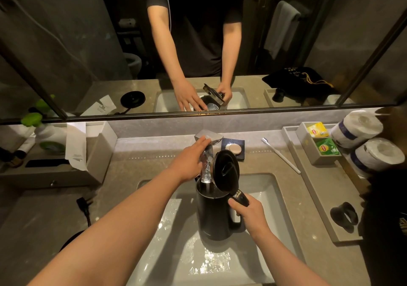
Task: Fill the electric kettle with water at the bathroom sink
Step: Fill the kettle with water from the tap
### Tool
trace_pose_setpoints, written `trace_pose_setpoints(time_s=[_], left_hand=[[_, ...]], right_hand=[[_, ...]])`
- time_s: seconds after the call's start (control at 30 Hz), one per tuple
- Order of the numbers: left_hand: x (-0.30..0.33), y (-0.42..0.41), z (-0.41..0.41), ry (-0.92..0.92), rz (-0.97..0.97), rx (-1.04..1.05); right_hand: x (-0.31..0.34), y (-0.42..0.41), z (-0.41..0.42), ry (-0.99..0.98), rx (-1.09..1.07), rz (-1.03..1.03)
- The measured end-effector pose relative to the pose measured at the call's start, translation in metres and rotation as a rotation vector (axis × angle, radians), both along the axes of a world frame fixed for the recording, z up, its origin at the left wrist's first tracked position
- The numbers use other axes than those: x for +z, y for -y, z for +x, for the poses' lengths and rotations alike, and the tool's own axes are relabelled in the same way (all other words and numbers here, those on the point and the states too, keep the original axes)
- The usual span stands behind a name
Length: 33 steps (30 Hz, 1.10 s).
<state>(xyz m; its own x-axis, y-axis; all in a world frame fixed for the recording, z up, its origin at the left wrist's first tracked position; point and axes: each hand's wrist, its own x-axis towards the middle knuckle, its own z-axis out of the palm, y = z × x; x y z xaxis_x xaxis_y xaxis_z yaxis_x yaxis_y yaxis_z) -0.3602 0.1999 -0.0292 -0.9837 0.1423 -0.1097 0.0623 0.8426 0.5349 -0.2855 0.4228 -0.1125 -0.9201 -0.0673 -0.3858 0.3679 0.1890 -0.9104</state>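
Note:
A black electric kettle (214,216) stands upright inside the white sink basin (268,195), its round lid (226,171) hinged open and tilted back. My right hand (250,214) grips the kettle's handle from the right. My left hand (190,161) rests on the chrome faucet (209,139), fingers laid flat over its lever. The faucet spout reaches down over the kettle's open mouth. Whether water flows into it is hard to tell. Water droplets glisten on the basin floor in front of the kettle.
A soap dish (234,148) with a round soap sits behind the kettle. A white toothbrush (282,155) lies to the right. A grey tray (308,173) holds tea bags (326,148) and a black cup (344,216); toilet rolls (374,153) stand beyond. The kettle base cord (84,208) lies left.

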Motion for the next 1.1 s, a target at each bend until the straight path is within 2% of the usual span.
trace_pose_setpoints(time_s=[1.1], left_hand=[[-0.005,0.001,-0.001,-0.014,0.004,0.003]], right_hand=[[-0.012,-0.002,0.001,-0.007,0.003,-0.004]])
